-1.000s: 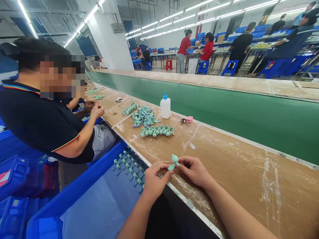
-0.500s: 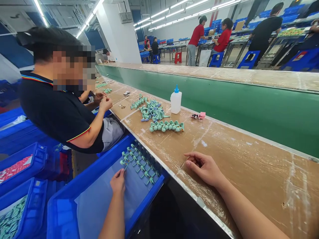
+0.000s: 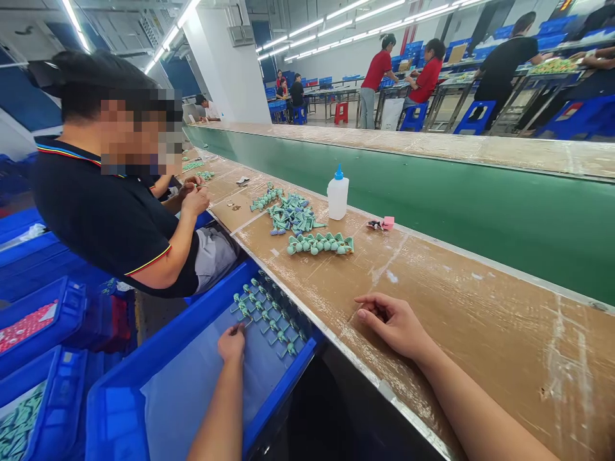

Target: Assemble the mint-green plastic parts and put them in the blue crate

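My left hand (image 3: 231,342) reaches into a blue plastic bin (image 3: 192,314), pinching the thin stem of a small teal moulded piece (image 3: 239,309) at the end of several teal rows (image 3: 269,317). My right hand (image 3: 391,325) rests loosely curled on the worn wooden bench top (image 3: 461,333), holding nothing. Farther along the bench lie a heap of teal pieces (image 3: 293,214) and a line of teal pieces (image 3: 319,243). Nearby stand a white glue bottle with a blue tip (image 3: 337,197) and a pink sponge (image 3: 388,223).
A seated co-worker in a dark polo shirt (image 3: 110,211) works at my left, hands (image 3: 195,202) close together. A raised green belt (image 3: 480,211) runs along the bench's far side. More blue bins (image 3: 57,314) sit on the floor at left; other workers stand beyond.
My hands have parted from holding the teal piece together. My left hand has moved down into the bin, while my right hand has moved back and now rests on the bench.
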Available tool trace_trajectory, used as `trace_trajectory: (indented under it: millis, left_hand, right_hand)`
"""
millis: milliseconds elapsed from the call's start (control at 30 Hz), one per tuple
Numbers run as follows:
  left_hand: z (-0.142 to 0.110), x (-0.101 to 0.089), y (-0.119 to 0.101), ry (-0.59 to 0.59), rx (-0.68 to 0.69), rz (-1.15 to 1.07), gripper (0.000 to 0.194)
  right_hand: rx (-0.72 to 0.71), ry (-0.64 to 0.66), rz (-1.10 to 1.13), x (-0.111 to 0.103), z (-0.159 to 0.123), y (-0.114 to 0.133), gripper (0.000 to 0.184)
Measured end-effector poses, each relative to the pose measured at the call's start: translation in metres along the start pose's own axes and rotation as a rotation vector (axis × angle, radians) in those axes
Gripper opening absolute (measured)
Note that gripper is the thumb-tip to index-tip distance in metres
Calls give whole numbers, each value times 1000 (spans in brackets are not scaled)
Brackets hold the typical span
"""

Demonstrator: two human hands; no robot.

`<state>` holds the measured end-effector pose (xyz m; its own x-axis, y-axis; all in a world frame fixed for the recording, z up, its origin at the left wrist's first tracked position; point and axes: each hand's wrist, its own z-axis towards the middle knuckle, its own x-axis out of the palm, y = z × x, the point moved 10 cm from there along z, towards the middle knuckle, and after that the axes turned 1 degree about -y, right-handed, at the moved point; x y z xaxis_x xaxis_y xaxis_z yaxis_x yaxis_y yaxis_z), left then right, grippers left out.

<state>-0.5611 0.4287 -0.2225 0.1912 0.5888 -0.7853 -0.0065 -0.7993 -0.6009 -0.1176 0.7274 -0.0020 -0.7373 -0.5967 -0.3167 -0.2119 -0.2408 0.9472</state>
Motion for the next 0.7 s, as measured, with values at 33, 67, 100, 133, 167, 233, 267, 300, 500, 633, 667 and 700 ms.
trace_trajectory:
  millis: [33,67,100,133,167,233,267,300,500,633,667,700]
  left_hand:
    - [-1,1,1,20,-28,-1,38]
    - [-3,1,2,38,-52,-1,38]
    - [-5,1,3,53,-69,1,38]
    - [-6,0,2,63,-77,7,38]
    - [-8,-1,1,70,-82,15,39]
    - [-11,-4,0,74,-85,29,40]
    - [-12,-5,-1,74,-85,35,41]
    - [-12,-6,-2,74,-84,39,41]
    - [-13,-8,-2,87,-72,65,43]
    - [-13,-9,-3,106,-56,87,44]
    - [-14,-10,-4,109,-52,90,44]
    - [-14,-10,-5,112,-48,91,44]
  right_hand:
    - [-4,-2,0,0,0,1,53]
    - [-9,-3,0,0,0,1,53]
    - [-12,-3,0,0,0,2,52]
    - [-13,-2,0,0,0,2,52]
    - [-12,0,0,0,0,2,52]
    - [-12,4,-1,1,0,1,51]
    - [-12,7,-3,2,0,0,51]
    - [-15,8,-4,2,0,0,51]
    - [-3,17,5,3,0,-4,49]
    - [9,21,8,3,1,-4,50]
    - [9,22,9,3,1,-4,49]
    - [9,21,7,3,1,-4,49]
